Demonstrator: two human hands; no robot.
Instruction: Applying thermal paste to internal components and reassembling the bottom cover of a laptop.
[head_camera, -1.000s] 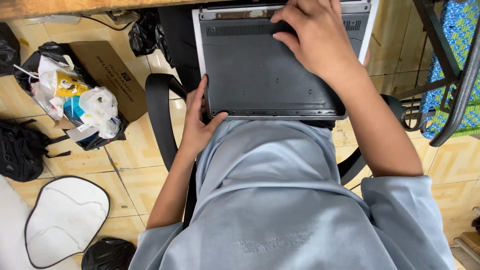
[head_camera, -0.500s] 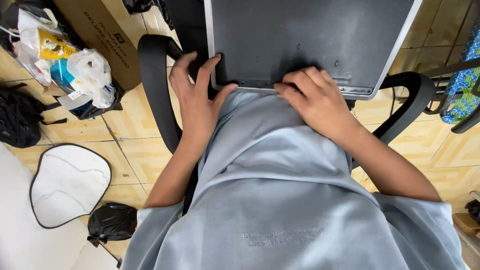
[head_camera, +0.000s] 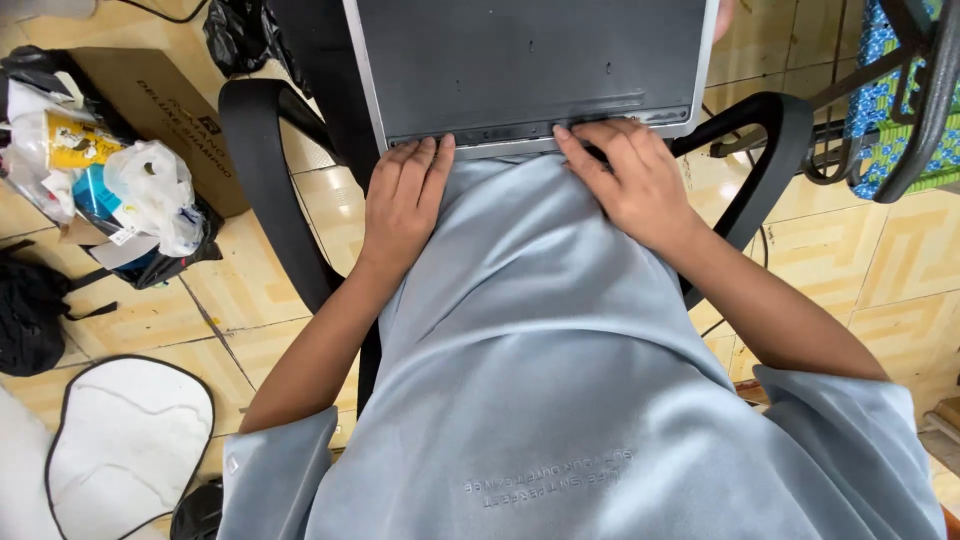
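Both hands, left hand (head_camera: 402, 205) and right hand (head_camera: 630, 180), rest flat, fingers extended, holding nothing, on the near edge of the upturned grey metal laptop (head_camera: 530, 65); even fingertip pressure would likely keep it steady on the lap.

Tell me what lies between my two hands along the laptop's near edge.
In the head view, only the laptop edge and light blue shirt fill the gap between left hand and right hand.

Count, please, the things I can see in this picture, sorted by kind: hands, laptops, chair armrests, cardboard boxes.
Hands: 2, left hand and right hand, both at the near edge of the laptop
Laptops: 1, grey laptop, underside up
Chair armrests: 2, left armrest and right armrest
Cardboard boxes: 1, brown box
Total: 6
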